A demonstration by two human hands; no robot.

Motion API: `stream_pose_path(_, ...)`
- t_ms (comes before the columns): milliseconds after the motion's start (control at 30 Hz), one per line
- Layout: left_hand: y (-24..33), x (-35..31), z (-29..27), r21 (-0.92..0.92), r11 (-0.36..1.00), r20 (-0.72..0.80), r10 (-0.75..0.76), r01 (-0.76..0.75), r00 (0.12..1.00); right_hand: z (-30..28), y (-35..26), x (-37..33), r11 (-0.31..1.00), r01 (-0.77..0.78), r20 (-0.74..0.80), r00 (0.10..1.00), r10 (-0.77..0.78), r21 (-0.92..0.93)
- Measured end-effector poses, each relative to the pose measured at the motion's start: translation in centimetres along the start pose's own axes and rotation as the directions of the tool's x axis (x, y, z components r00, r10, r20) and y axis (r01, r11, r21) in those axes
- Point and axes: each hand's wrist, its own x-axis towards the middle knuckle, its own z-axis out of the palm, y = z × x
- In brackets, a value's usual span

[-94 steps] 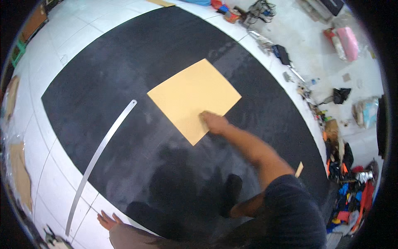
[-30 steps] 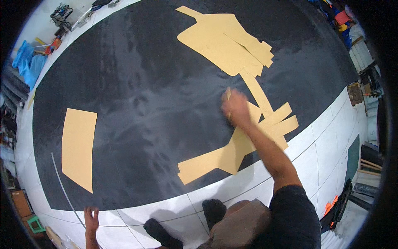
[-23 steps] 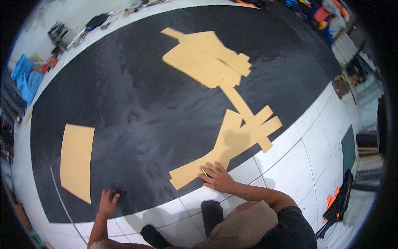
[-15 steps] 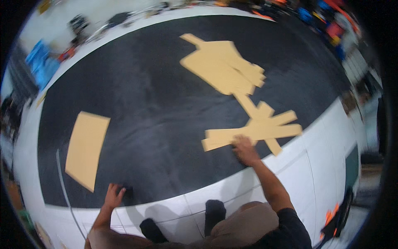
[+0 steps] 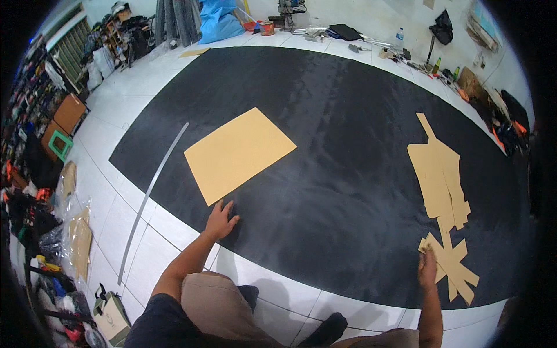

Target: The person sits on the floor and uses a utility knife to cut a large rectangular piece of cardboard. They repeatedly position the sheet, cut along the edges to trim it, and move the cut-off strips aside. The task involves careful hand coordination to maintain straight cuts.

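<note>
Cardboard pattern pieces, tan and flat, lie on a big black sheet (image 5: 348, 151) spread over the white tiled floor (image 5: 122, 110). The plain four-sided piece (image 5: 238, 152) sits at about 10 o'clock from the middle of the view, matte, clean-cut edges, one corner pointing down toward the person. The left hand (image 5: 220, 219) is planted flat on the black sheet just below that corner, fingers spread, right beside the card; can't tell if the fingertips actually touch its edge.

Over at 4 o'clock there's the odd-shaped stack (image 5: 442, 182): a long paddle-like outline with a thin neck on top, layered edges stepping down its right side, and below it a fan of narrow strips (image 5: 455, 268) crossing like a star. Same tan colour as the other piece. The right hand (image 5: 427, 265) rests on the left end of those strips, fingers curled down onto the card, pressing or pinching, hard to say which from this angle.

A long thin metal ruler (image 5: 152, 191) lies on the floor along the sheet's left edge, around 9 o'clock, well apart from both hands. Clutter lines the room's edges.
</note>
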Motion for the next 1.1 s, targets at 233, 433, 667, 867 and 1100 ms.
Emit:
stream_pose_path(233, -0.8, 8.8, 1.0, 0.106, 0.991, -0.031, -0.075, 0.078, 0.997, -1.0, -15.9, -8.3, 0.973, 0.187, 0.303, 0.927, -0.22, 0.133)
stream_pose_path(433, -0.6, 9.8, 2.4, 0.128, 0.992, -0.038, -0.016, 0.021, 0.999, -0.2, -16.3, -14.6, 0.985, -0.073, 0.271, 0.962, 0.028, 0.159)
stream_pose_path(667, 9.5, -0.5, 7.8, 0.019, 0.87, 0.115, 0.487, -0.492, 0.866, 4.6, -16.4, -12.7, 0.992, -0.054, 0.221, 0.975, 0.028, 0.114)
stream_pose_path(867, 13.3, -6.0, 8.3, -0.123, 0.678, 0.311, 0.72, -0.725, 0.62, 6.3, -19.7, -8.7, 0.999, 0.036, 0.267, 0.963, -0.035, 0.003)
stream_pose_path(1100, 11.8, -5.7, 7.2, -0.514, 0.659, 0.232, 0.723, -0.549, 0.65, 8.7, -16.2, -12.9, 0.998, -0.011, 0.325, 0.945, 0.029, -0.056)
